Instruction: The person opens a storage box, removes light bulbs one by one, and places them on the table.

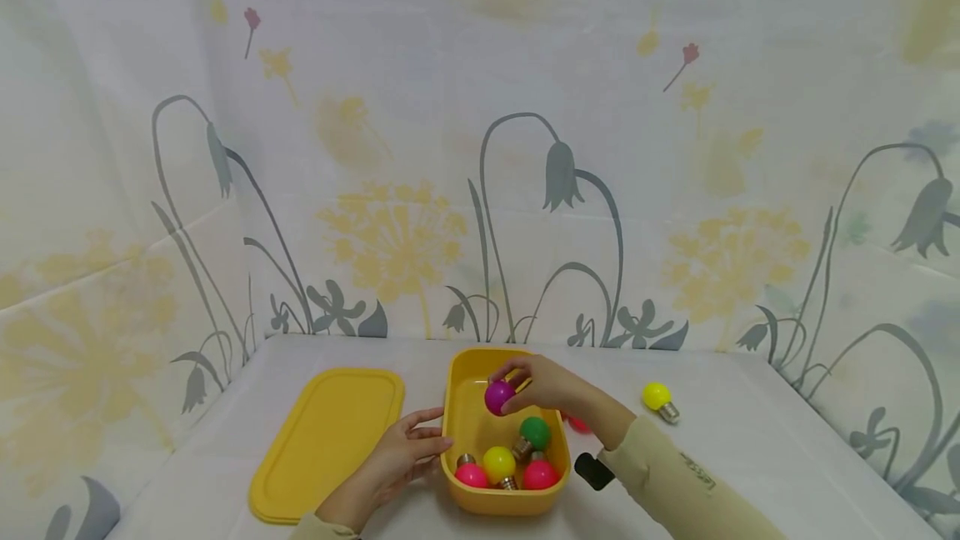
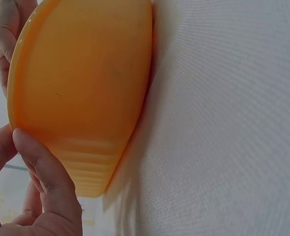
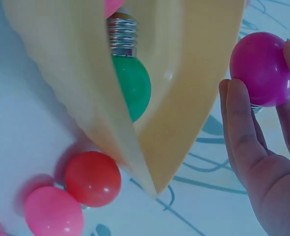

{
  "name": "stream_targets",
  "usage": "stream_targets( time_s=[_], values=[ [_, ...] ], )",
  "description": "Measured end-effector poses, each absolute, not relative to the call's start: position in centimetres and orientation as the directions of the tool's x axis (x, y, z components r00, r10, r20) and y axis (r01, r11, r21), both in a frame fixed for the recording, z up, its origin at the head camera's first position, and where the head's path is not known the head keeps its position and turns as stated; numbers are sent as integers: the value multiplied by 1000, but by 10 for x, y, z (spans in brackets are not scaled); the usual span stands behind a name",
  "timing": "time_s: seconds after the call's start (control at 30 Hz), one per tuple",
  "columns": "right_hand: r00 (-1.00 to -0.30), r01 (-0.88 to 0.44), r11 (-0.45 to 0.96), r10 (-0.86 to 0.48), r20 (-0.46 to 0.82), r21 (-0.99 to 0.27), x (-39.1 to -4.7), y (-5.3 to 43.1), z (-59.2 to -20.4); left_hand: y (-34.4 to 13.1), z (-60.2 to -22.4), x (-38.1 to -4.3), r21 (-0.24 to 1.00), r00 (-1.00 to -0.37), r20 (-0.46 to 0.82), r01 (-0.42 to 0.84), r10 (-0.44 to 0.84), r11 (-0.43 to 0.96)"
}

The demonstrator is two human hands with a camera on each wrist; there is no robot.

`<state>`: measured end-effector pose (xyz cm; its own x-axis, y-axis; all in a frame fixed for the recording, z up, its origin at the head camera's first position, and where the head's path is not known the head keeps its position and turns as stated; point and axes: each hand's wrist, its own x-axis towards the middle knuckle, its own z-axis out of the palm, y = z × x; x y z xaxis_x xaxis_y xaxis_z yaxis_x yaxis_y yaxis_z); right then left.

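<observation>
Some dark lettering (image 1: 697,471) on right sleeve (image 1: 671,494), cannot read it surely. Inside yellow box (image 1: 467,411), four bulbs (image 1: 498,463): two pink, one yellow, one green. Pinches box's left rim with left hand (image 1: 397,452); with right hand (image 1: 546,384), clamps purple bulb (image 1: 498,398) above box's floor. Farther back, flowered cloth (image 1: 517,65).

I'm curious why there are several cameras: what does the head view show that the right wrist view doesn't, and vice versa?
Only the head view shows the yellow lid, a yellow bulb in the box and another outside it.

Only the right wrist view plainly shows a red bulb and a pink bulb outside the box; the forearm partly blocks the head view there.

Both show the box, the green bulb in it and the right hand holding the purple bulb.
</observation>
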<state>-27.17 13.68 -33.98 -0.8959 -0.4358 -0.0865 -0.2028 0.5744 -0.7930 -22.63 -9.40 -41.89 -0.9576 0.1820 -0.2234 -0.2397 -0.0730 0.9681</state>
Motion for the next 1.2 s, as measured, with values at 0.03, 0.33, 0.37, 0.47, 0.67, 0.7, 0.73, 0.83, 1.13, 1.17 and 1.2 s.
stream_targets(
  time_s=[0.03,0.33,0.37,0.47,0.67,0.7,0.73,0.83,1.13,1.17,1.2],
  values=[
    [-897,-208,578,-434,-81,-789,-272,138,-340,-94,-419,-227,968,-958,-226,-242,180,-72],
    [-921,-179,606,-380,-84,-775,-266,146,-338,-95,-421,-227,970,-960,-213,-230,179,-77],
    [-924,-175,608,-374,-85,-775,-265,147,-338,-95,-421,-227,971,-961,-211,-228,181,-76],
    [-928,-165,604,-362,-85,-780,-264,150,-338,-95,-421,-226,971,-960,-208,-225,185,-77],
    [-927,-176,572,-371,-61,-801,-262,159,-338,-94,-421,-226,970,-959,-200,-223,202,-100],
    [-926,-180,567,-373,-56,-804,-262,161,-338,-94,-421,-226,970,-959,-198,-222,204,-103],
    [-926,-183,564,-374,-51,-805,-262,163,-338,-94,-421,-225,970,-959,-197,-221,205,-104],
    [-930,-179,560,-364,-46,-809,-263,167,-339,-94,-421,-225,970,-959,-195,-219,203,-101],
    [-955,-131,581,-290,-54,-804,-261,177,-343,-93,-418,-224,968,-958,-204,-228,201,-102],
    [-957,-129,580,-286,-53,-805,-261,179,-343,-93,-418,-224,968,-958,-204,-228,200,-102],
    [-957,-128,578,-284,-52,-806,-261,180,-344,-93,-418,-224,969,-959,-204,-227,199,-102]
  ],
)
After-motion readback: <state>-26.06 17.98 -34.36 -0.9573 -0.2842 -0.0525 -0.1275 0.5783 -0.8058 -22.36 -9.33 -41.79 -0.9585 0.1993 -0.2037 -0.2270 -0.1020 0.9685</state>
